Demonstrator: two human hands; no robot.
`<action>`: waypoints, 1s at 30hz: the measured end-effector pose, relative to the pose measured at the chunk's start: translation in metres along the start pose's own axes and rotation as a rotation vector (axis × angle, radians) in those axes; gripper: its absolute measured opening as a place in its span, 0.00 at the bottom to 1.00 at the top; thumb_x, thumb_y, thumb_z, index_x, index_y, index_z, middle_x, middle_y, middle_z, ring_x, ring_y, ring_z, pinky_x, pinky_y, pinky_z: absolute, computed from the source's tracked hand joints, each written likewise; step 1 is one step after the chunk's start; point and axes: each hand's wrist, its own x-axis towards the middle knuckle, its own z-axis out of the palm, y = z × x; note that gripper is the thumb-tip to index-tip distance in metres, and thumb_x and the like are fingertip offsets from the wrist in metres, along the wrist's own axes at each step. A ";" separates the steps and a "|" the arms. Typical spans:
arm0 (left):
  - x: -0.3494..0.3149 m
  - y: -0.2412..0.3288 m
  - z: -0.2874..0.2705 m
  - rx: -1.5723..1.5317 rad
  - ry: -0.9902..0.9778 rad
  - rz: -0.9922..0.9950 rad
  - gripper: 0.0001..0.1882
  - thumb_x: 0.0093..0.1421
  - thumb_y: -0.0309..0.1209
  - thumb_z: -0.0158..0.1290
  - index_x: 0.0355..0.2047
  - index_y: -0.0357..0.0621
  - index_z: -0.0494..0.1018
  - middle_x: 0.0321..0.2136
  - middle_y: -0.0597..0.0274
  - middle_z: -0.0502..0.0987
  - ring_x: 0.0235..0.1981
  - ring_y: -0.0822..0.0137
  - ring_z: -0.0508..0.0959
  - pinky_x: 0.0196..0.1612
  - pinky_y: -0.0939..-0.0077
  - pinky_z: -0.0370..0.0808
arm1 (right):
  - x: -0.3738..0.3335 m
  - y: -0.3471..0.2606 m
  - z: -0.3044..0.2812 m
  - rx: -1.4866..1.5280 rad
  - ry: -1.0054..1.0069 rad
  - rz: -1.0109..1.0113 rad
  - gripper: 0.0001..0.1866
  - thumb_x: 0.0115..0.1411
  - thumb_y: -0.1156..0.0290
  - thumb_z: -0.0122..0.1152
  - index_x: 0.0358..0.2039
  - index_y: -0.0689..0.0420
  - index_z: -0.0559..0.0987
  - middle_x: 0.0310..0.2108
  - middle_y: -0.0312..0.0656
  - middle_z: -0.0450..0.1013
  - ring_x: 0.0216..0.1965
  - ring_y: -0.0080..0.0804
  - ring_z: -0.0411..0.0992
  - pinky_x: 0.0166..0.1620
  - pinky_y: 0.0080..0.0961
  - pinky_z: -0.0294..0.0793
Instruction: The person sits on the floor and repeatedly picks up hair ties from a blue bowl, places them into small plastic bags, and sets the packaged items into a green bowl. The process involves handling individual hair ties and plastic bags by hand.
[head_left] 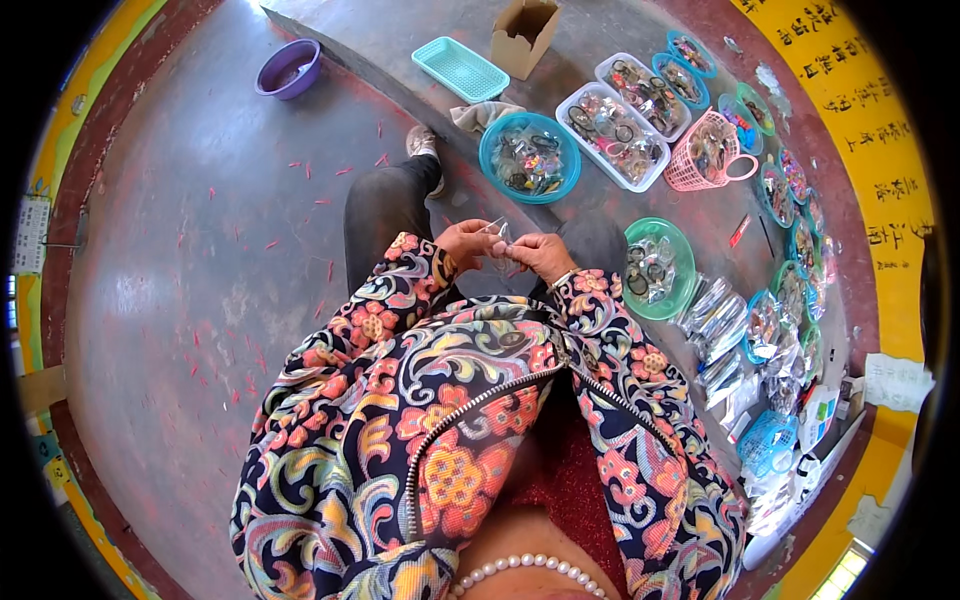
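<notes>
Above my lap, both hands are closed on a small clear plastic bag [499, 228]. My left hand [466, 242] pinches its left side, and my right hand [543, 254] pinches it from the right, with the fingertips close together. What the bag contains, if anything, is too small to make out. Just beyond my hands stands a blue round basin [529, 157] of small bagged items, some colourful and some dark rings. Right of my right hand is a green basin [659, 268] with dark rings in clear bags.
White trays [648, 182] and a pink handled basket [708, 150] full of bagged items stand at the far right. A teal basket [460, 69], cardboard box [524, 38] and purple basin [288, 70] are farther off. Silvery packets [713, 318] lie right; red scraps dot the floor.
</notes>
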 end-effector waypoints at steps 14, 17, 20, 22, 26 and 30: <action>-0.003 0.002 -0.004 -0.086 0.068 0.133 0.13 0.56 0.35 0.45 0.29 0.37 0.70 0.26 0.62 0.75 0.25 0.73 0.74 0.21 0.89 0.63 | 0.021 0.027 -0.006 0.123 0.126 -0.225 0.08 0.49 0.68 0.59 0.24 0.60 0.76 0.21 0.33 0.71 0.23 0.16 0.67 0.26 0.14 0.66; -0.005 0.004 -0.002 -0.163 0.087 0.107 0.13 0.56 0.35 0.44 0.31 0.36 0.70 0.27 0.63 0.75 0.25 0.75 0.74 0.21 0.90 0.64 | 0.017 0.021 -0.006 0.216 0.162 -0.141 0.06 0.50 0.69 0.57 0.26 0.58 0.74 0.22 0.34 0.72 0.24 0.16 0.68 0.26 0.11 0.62; -0.002 0.001 -0.003 -0.159 0.097 0.077 0.13 0.57 0.34 0.44 0.33 0.35 0.70 0.28 0.63 0.75 0.26 0.77 0.74 0.22 0.91 0.66 | 0.015 0.019 -0.005 0.317 0.207 -0.121 0.08 0.51 0.67 0.56 0.29 0.57 0.73 0.22 0.33 0.72 0.23 0.17 0.69 0.25 0.11 0.62; 0.006 0.000 -0.008 -0.132 0.082 0.060 0.14 0.57 0.34 0.43 0.34 0.35 0.70 0.29 0.62 0.75 0.26 0.78 0.73 0.23 0.91 0.67 | 0.017 0.014 -0.005 0.346 0.237 -0.127 0.10 0.51 0.65 0.56 0.32 0.57 0.72 0.23 0.33 0.72 0.23 0.18 0.70 0.24 0.11 0.62; 0.008 -0.008 -0.010 -0.230 0.012 0.125 0.14 0.57 0.35 0.44 0.34 0.35 0.70 0.29 0.61 0.76 0.26 0.78 0.73 0.25 0.93 0.68 | 0.016 0.018 -0.002 0.328 0.166 -0.116 0.13 0.51 0.64 0.57 0.33 0.59 0.72 0.23 0.35 0.72 0.23 0.19 0.70 0.22 0.12 0.62; 0.006 -0.007 -0.009 -0.277 0.086 0.099 0.13 0.58 0.35 0.43 0.33 0.36 0.69 0.29 0.60 0.76 0.28 0.75 0.74 0.25 0.91 0.68 | 0.010 0.012 0.000 0.271 0.186 -0.136 0.10 0.52 0.65 0.55 0.28 0.59 0.74 0.20 0.35 0.72 0.22 0.19 0.70 0.22 0.11 0.61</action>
